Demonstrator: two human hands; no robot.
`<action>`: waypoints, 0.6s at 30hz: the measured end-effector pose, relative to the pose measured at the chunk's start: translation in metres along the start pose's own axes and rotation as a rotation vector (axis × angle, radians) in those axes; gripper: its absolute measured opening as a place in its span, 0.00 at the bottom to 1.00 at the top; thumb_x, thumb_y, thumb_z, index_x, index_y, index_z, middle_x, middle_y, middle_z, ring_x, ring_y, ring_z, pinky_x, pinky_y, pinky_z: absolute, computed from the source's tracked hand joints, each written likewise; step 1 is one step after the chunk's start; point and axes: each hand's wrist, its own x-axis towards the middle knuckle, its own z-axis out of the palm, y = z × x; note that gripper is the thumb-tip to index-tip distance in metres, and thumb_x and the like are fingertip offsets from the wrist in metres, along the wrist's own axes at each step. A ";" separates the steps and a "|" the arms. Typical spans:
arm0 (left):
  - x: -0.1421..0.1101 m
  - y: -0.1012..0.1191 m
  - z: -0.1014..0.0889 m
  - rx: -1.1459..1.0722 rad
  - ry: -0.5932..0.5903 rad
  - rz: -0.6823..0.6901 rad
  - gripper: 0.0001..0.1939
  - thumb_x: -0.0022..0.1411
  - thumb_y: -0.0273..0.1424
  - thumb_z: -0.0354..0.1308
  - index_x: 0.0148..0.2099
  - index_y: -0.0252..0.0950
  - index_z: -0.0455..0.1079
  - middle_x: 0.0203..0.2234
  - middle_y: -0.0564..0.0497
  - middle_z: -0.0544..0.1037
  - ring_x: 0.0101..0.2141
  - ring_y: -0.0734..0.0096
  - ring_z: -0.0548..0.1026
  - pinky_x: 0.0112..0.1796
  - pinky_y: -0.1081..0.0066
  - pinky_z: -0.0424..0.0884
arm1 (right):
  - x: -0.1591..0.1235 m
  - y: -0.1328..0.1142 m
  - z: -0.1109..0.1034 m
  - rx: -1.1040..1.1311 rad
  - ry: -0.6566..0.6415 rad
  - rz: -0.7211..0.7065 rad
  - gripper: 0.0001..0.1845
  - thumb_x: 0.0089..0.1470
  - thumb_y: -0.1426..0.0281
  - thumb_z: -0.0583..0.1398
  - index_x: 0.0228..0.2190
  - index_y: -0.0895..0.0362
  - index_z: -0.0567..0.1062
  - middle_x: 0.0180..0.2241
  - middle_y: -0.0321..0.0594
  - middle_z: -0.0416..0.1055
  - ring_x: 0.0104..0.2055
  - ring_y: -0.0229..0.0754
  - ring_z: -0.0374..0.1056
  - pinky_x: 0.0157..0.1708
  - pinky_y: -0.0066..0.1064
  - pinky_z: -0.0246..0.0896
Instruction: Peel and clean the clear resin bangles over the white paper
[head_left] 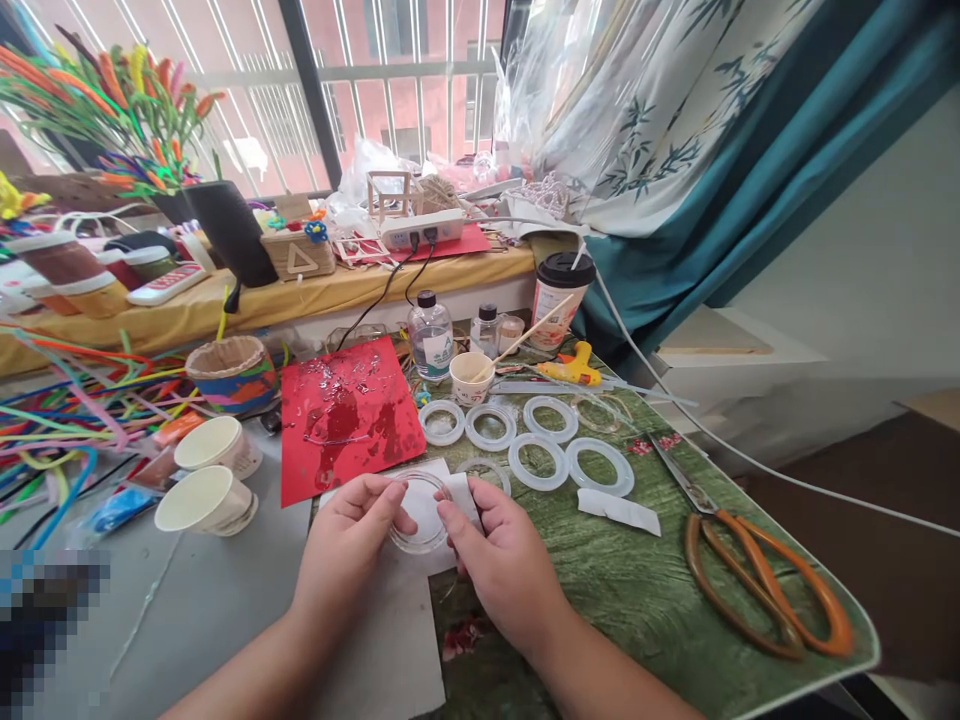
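A clear round bangle-like ring [414, 546] is held up between my two hands over the table. My left hand [349, 550] pinches its left side between thumb and fingers. On the opposite side, my right hand [514, 565] grips the ring, with a white piece of paper or tissue [460, 492] by its fingertips. Beneath lies a white sheet [409, 640]. Just beyond the hands sit several translucent ring molds [538, 462], one partly hidden behind my right hand. A folded white strip [619, 511] rests to their right.
Large orange-handled scissors [750, 580] lie at right. Behind stand a paper cup with a stick [472, 380], a clear bottle [431, 340], a yellow glue gun [574, 366] and a lidded drink cup [559, 305]. A wet red sheet [349, 420] and two paper cups [206, 500] are left.
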 end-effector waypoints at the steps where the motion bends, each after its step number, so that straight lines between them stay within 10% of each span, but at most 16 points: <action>1: -0.002 0.000 -0.001 0.007 -0.015 0.028 0.21 0.61 0.51 0.70 0.33 0.37 0.80 0.21 0.52 0.80 0.26 0.68 0.75 0.35 0.71 0.71 | 0.000 0.000 -0.001 -0.007 0.013 -0.009 0.20 0.63 0.50 0.64 0.39 0.55 0.79 0.24 0.32 0.65 0.23 0.36 0.57 0.22 0.27 0.54; 8: -0.008 0.000 -0.002 0.082 -0.099 0.214 0.16 0.64 0.47 0.68 0.39 0.41 0.85 0.30 0.46 0.86 0.35 0.59 0.81 0.41 0.65 0.75 | 0.007 -0.001 -0.005 0.114 0.109 0.061 0.27 0.59 0.45 0.64 0.43 0.57 0.76 0.26 0.30 0.65 0.22 0.34 0.60 0.20 0.25 0.55; 18: 0.001 0.001 -0.003 0.765 -0.110 0.846 0.12 0.68 0.32 0.64 0.48 0.53 0.85 0.39 0.48 0.85 0.47 0.49 0.77 0.52 0.54 0.65 | 0.010 0.000 -0.004 0.403 0.005 0.211 0.30 0.56 0.44 0.65 0.41 0.59 0.79 0.25 0.32 0.70 0.18 0.32 0.61 0.17 0.24 0.54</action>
